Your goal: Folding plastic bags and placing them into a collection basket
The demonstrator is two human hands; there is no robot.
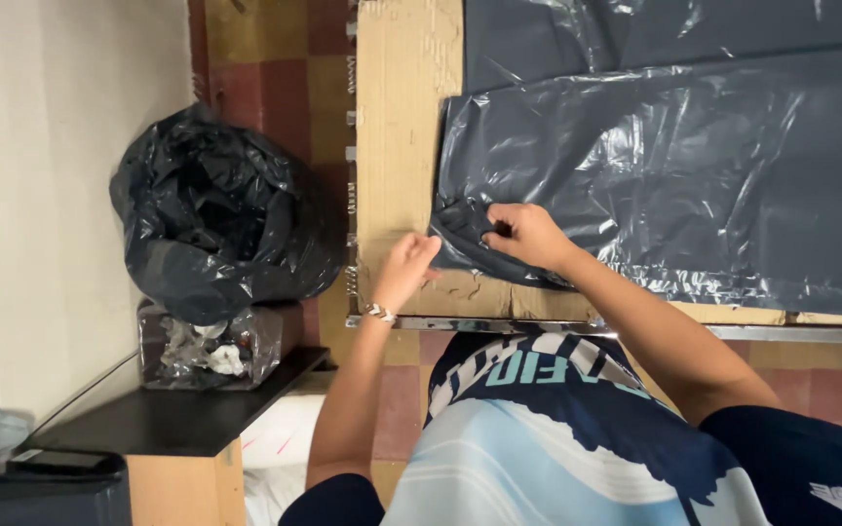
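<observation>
So here's my view looking down from the head cam. There's a work table (397, 117) topped with cardboard, metal edge along the near side, and a big dark grey plastic sheet (665, 175) spread flat over most of it, another sheet of the same stuff lying under it toward the far side.

My right hand (528, 234) is on the sheet's near-left corner, fingers pinched shut on the folded corner (465, 229) of the plastic, which is bunched up a bit right there. My left hand (406, 268) is just beside that corner, resting on the bare cardboard, fingers loosely curled and not clamped on anything, fingertips right at the plastic's edge. Can't tell if they're actually touching it. There's a beaded bracelet (379, 313) on that wrist.

Off to the left, well apart from the table, a stuffed black rubbish bag (216, 209) sits on top of a clear plastic bag (211, 351) of crumpled scraps, both on a low dark-topped cabinet (168, 419). Floor is red and yellow tiles (285, 88). My blue and white shirt (538, 438) fills the bottom of the frame.
</observation>
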